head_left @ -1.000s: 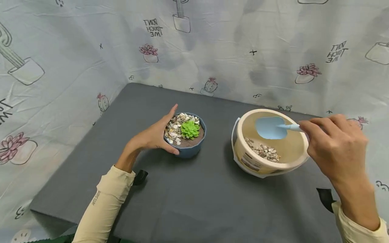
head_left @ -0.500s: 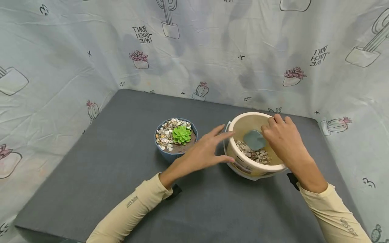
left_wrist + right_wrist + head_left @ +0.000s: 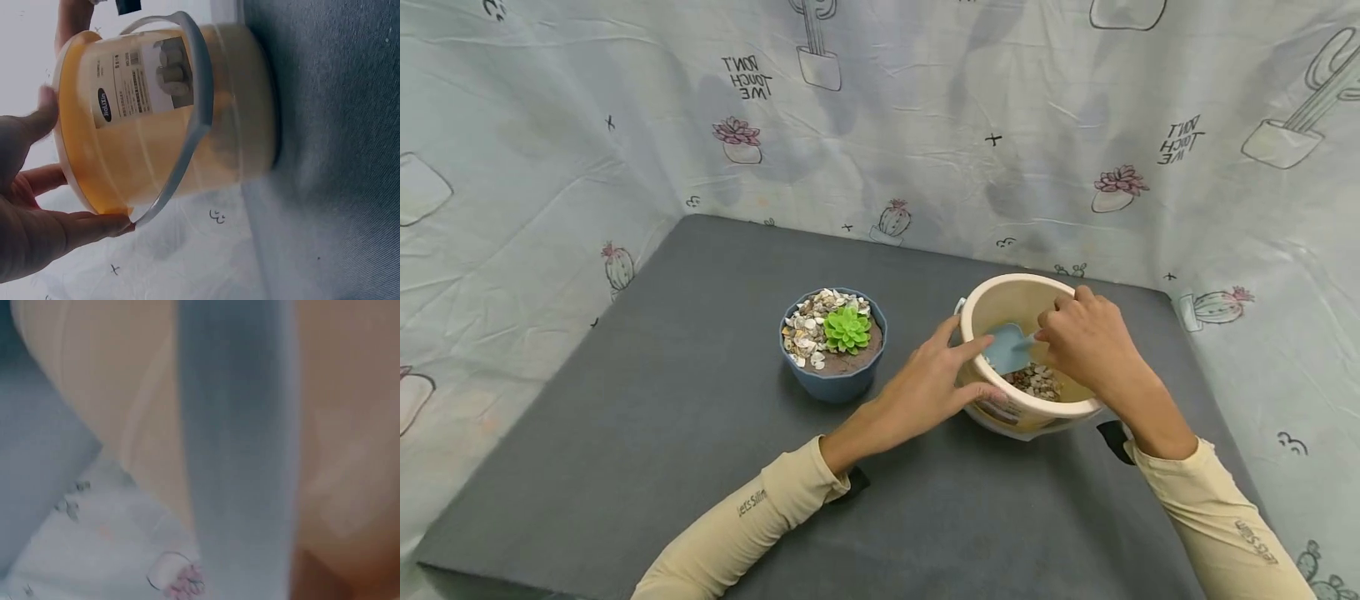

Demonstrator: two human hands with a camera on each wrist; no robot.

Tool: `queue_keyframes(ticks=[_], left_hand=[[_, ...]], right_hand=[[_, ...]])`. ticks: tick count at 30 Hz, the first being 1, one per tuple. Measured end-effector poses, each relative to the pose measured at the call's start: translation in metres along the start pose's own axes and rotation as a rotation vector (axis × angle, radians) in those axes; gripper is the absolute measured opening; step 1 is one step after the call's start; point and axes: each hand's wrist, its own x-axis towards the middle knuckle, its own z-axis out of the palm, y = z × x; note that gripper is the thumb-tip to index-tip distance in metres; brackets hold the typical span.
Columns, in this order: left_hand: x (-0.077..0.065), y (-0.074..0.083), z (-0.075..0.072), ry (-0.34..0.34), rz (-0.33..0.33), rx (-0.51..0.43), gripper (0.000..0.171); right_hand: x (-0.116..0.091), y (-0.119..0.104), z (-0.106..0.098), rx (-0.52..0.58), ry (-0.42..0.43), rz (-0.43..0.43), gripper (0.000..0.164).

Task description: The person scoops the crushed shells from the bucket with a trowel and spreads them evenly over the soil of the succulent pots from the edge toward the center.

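A cream bucket (image 3: pixel 1052 408) stands on the grey table, with a layer of small shells or stone chips (image 3: pixel 1036 382) at its bottom. My left hand (image 3: pixel 934 371) holds the bucket's left rim; in the left wrist view its thumb and fingers (image 3: pixel 94 228) spread around the rim near the handle joint. Over the bucket's right side, my right hand (image 3: pixel 1086 342) grips a small light-blue scoop (image 3: pixel 1007 348), whose blade lies inside near the left wall. The right wrist view is blurred, mostly the bucket's wall (image 3: pixel 106 394) and its grey handle (image 3: pixel 237 450).
A blue pot (image 3: pixel 835 383) with a green succulent (image 3: pixel 847 329), pale chips (image 3: pixel 808 325) and bare brown soil stands left of the bucket. The bucket's handle (image 3: pixel 201 100) hangs down outside. Patterned cloth (image 3: pixel 887 125) rises behind the table (image 3: pixel 662 392).
The left hand has left the blue pot and moved right to the bucket rim. The right hand has lowered the scoop into the bucket, and its blade has swung toward the left wall.
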Motion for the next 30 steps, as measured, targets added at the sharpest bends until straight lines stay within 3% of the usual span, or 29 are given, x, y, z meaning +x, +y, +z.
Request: queue_keyframes(ticks=[3,6,10,15,24,30], left_hand=[[-0.001,0.0,0.0,0.025,0.022,0.014,0.067],[-0.002,-0.002,0.0,0.015,0.037,0.016,0.068],[-0.002,-0.005,-0.002,0.021,0.038,-0.004,0.071],[-0.001,-0.008,-0.004,0.011,0.043,-0.01,0.075],[-0.007,-0.013,-0.004,0.006,0.025,-0.025,0.084],[-0.012,-0.015,-0.009,-0.006,0.019,-0.049,0.089]], right_hand=[[-0.001,-0.002,0.0,0.105,-0.088,0.1,0.042],[-0.001,-0.005,-0.003,0.194,-0.162,0.204,0.034],[-0.001,-0.007,-0.014,0.285,-0.167,0.328,0.014],[-0.013,-0.002,-0.033,0.335,-0.164,0.438,0.019],[-0.037,0.016,-0.048,0.431,-0.086,0.529,0.027],[-0.047,0.022,-0.059,0.455,-0.103,0.567,0.032]])
